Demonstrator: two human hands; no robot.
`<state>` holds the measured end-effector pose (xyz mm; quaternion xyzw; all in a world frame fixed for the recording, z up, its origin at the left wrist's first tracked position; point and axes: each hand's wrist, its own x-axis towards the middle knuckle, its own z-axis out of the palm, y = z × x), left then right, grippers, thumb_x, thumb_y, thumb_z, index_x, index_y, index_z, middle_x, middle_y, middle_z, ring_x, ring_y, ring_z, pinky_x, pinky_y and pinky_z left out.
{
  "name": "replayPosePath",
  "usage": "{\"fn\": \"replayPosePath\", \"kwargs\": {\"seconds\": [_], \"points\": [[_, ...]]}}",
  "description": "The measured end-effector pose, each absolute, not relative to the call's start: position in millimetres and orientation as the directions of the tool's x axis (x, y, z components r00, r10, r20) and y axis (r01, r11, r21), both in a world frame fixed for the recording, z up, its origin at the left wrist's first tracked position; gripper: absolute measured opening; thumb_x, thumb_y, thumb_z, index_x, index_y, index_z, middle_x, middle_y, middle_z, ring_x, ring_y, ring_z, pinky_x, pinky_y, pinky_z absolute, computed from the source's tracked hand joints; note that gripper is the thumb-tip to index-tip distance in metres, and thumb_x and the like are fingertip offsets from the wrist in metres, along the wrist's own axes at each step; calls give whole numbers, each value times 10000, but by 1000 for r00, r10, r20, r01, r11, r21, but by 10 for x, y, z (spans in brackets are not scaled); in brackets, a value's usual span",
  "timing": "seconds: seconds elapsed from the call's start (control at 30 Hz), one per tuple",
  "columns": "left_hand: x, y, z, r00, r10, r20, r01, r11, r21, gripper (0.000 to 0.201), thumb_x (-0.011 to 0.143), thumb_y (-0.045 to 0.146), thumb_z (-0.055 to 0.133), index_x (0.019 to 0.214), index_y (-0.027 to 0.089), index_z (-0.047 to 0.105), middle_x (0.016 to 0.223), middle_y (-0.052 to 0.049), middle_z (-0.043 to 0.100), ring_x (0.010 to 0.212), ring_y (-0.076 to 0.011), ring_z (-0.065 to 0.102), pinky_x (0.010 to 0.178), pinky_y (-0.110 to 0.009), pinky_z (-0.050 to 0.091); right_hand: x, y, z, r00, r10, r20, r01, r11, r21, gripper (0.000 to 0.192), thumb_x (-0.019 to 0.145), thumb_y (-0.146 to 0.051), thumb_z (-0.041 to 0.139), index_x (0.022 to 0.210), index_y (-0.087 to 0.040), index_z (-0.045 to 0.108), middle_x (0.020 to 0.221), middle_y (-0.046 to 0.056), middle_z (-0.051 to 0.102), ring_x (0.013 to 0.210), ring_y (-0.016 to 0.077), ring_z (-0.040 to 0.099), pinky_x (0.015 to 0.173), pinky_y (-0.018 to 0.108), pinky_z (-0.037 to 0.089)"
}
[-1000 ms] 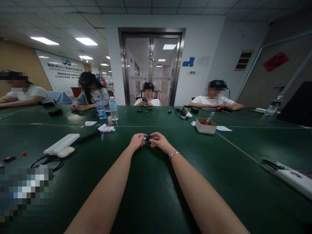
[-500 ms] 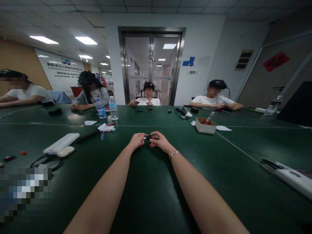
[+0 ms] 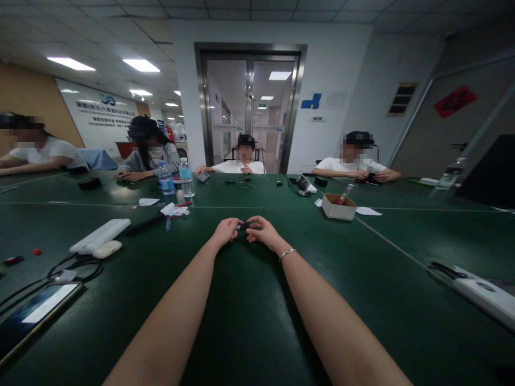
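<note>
A small black object with a silvery end (image 3: 243, 226) lies crosswise between my two hands, just above the green table (image 3: 249, 300). Its exact kind is too small to tell. My left hand (image 3: 226, 232) pinches the silvery end with thumb and fingers. At the black end, the curled fingers and thumb of my right hand (image 3: 263, 234) close around it. My fingertips hide part of both ends.
A cardboard box (image 3: 338, 208) with a red-and-clear item stands ahead right. Water bottles (image 3: 186, 179) stand ahead left. At left lie a white power bank (image 3: 100, 236), cables and a phone (image 3: 38, 316). A white device (image 3: 483, 292) sits at right. Several people sit across.
My hands and the small black object stay almost in place. Across the table, the middle person's hand has moved left and lowered a flat item to the tabletop.
</note>
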<state>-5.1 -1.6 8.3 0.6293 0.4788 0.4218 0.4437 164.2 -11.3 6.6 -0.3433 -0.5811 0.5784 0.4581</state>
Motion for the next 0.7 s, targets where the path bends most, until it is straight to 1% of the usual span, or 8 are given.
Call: {"fn": "replayPosePath", "kwargs": {"seconds": [0.17, 0.3, 0.37, 0.47, 0.63, 0.7], "points": [[-33, 21, 13, 155, 979, 135, 242, -170, 955, 276, 867, 373, 368, 830, 141, 514, 455, 44, 472, 340, -64, 407, 364, -164, 331, 1613, -115, 79, -305, 948, 88, -128, 51, -990, 278, 734, -107, 647, 940, -153, 467, 650, -28, 575, 497, 102, 619, 457, 182, 537], [-8, 18, 20, 130, 983, 127, 222, -154, 963, 270, 869, 377, 366, 803, 149, 494, 494, 37, 481, 374, -63, 423, 381, -163, 346, 1603, -111, 79, -276, 959, 65, -129, 30, -991, 246, 755, -115, 634, 925, -153, 460, 612, -37, 563, 472, 101, 609, 444, 186, 537], [-1, 14, 30, 125, 985, 119, 211, -144, 967, 281, 853, 402, 401, 797, 146, 502, 519, 30, 489, 403, -63, 438, 394, -161, 353, 1601, -111, 77, -267, 961, 66, -135, 31, -990, 246, 757, -128, 639, 921, -157, 458, 615, -40, 561, 465, 99, 607, 440, 188, 538], [-1, 5, 42, 124, 985, 117, 198, -141, 970, 289, 794, 428, 505, 817, 141, 526, 566, 21, 509, 457, -68, 462, 415, -160, 364, 1600, -118, 82, -261, 963, 65, -142, 28, -989, 247, 763, -146, 640, 922, -161, 452, 631, -36, 564, 467, 101, 609, 445, 197, 544], [-17, -21, 59, 130, 984, 121, 170, -143, 975, 297, 725, 396, 602, 873, 143, 554, 652, 3, 545, 523, -76, 489, 448, -170, 382, 1598, -132, 106, -255, 965, 60, -140, 24, -990, 250, 769, -159, 637, 926, -166, 442, 647, -25, 572, 469, 109, 612, 448, 205, 546], [-27, -35, 67, 144, 978, 149, 161, -172, 972, 296, 710, 379, 620, 880, 144, 562, 692, -8, 556, 563, -86, 507, 465, -176, 394, 1599, -133, 113, -254, 966, 52, -140, 16, -990, 246, 775, -159, 631, 927, -167, 437, 651, -23, 575, 466, 108, 611, 446, 206, 546]]}}
